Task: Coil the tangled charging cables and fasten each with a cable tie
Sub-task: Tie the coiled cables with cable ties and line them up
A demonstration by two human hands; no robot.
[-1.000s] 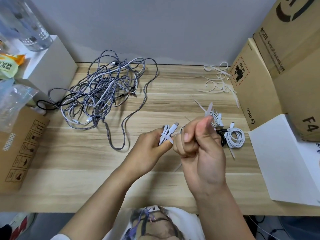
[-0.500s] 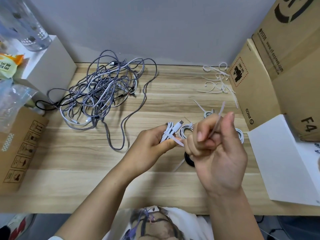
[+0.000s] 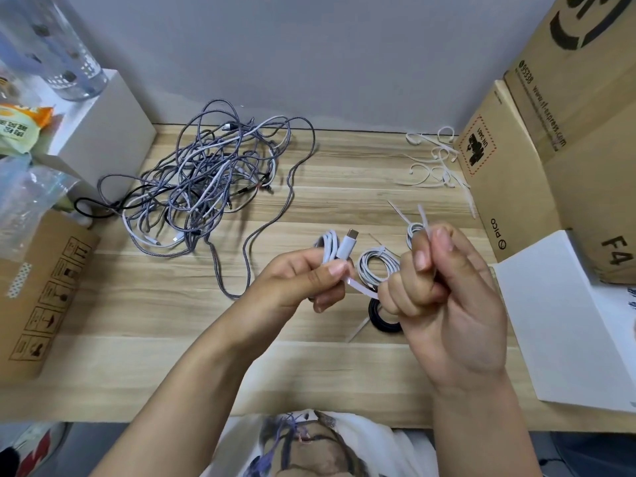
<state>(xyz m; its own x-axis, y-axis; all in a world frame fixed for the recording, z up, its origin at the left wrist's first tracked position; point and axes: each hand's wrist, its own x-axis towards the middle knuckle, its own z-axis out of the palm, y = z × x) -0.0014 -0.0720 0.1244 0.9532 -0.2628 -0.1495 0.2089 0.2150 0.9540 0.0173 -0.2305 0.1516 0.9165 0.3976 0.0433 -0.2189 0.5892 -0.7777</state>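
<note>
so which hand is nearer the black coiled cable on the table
Right. The right hand hangs directly over the black coiled cable, partly hiding it, pulling the white cable tie. The left hand sits off to its left.

Soft, even indoor light; faint shadows under the cables (image 3: 213, 187) on the counter (image 3: 137, 321). Wide-angle bending at edges, slight blur.
</note>
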